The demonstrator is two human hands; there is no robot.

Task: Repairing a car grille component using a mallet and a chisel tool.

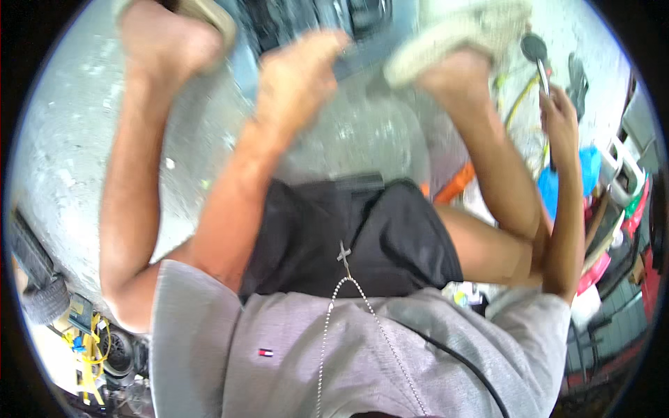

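Note:
My left hand (296,76) is blurred in front of a dark, ribbed object (258,17) on a grey-blue base (387,49) between my feet, its fingers too smeared to make out whether they grip or touch anything. My right hand (561,118), out at the right, grips a tool with a round dark head (534,49) and a short metal shaft, held beyond my right leg.
My sandalled feet flank the object on a stained concrete floor (181,146). At right lie a yellow hose (516,104), an orange item (456,181), a blue plastic item (585,167) and assorted clutter. A tyre (45,306), wheels and yellow straps (94,355) sit at lower left.

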